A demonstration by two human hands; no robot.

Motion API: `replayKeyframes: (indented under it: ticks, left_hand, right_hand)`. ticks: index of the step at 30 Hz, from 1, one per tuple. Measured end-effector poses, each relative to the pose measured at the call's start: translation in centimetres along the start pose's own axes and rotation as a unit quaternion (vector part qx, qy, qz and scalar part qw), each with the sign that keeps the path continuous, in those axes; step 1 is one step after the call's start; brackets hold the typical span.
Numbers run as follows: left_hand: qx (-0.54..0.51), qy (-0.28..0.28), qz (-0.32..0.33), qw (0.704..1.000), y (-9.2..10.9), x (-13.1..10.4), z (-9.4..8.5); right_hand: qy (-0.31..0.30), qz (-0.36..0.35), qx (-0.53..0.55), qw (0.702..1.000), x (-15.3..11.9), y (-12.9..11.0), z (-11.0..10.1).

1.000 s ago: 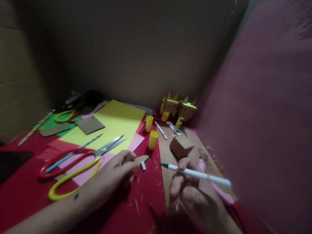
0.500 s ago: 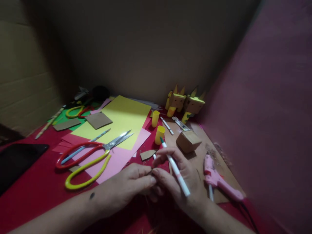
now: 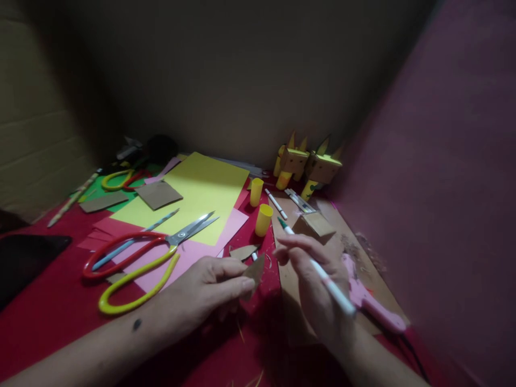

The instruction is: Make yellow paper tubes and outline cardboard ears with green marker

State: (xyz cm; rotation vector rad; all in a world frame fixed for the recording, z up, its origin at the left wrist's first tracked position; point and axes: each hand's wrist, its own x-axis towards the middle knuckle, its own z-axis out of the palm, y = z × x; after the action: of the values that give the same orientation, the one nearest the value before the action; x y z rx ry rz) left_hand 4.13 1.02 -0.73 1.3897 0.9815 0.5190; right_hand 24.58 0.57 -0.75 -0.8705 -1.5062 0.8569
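Note:
Between the thumb and fingers of my left hand point(image 3: 213, 285) is a small pointed piece of cardboard point(image 3: 255, 273), its tip upward. My right hand point(image 3: 318, 279), a little to the right, holds a white marker point(image 3: 332, 293) whose green tip points up and away from me. The two hands are apart. Just beyond the left fingertips lies another cardboard scrap point(image 3: 242, 252) on the red table surface point(image 3: 226, 349). Two yellow paper tubes, the nearer tube point(image 3: 264, 220) and the farther tube point(image 3: 256, 192), stand behind the hands.
Large scissors point(image 3: 161, 247) with red and yellow handles lie across yellow paper point(image 3: 201, 188) and pink sheets at left. On the right are a cardboard box point(image 3: 316, 224) and a pink glue gun point(image 3: 374, 306). Two cardboard animal figures point(image 3: 322, 166) stand at the back.
My right hand has moved right, away from the left hand, with the marker still in it. The cardboard piece in my left hand now shows clearly.

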Motion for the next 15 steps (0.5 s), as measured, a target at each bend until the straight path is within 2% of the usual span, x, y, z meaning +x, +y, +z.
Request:
replayKeyframes:
  ticks: [3, 7, 11, 15]
  left_hand:
    - [-0.036, 0.05, -0.026, 0.998, -0.1, 0.0, 0.4]
    - [-0.09, 0.076, -0.017, 0.993, 0.3, -0.1, 0.8]
    - [-0.086, 0.092, -0.018, 0.992, 0.6, 0.0, 1.0]
    - [-0.087, 0.098, -0.029, 0.991, 0.6, 0.0, 1.0]
  right_hand:
    - [0.007, -0.104, -0.032, 0.994, -0.6, -0.5, -0.3]
    - [-0.061, -0.111, -0.114, 0.985, -1.4, -1.5, -0.2]
    - [-0.025, -0.14, -0.12, 0.983, -1.7, -1.7, 0.6]
    - [0.003, -0.133, -0.13, 0.982, -1.7, -1.2, 1.0]
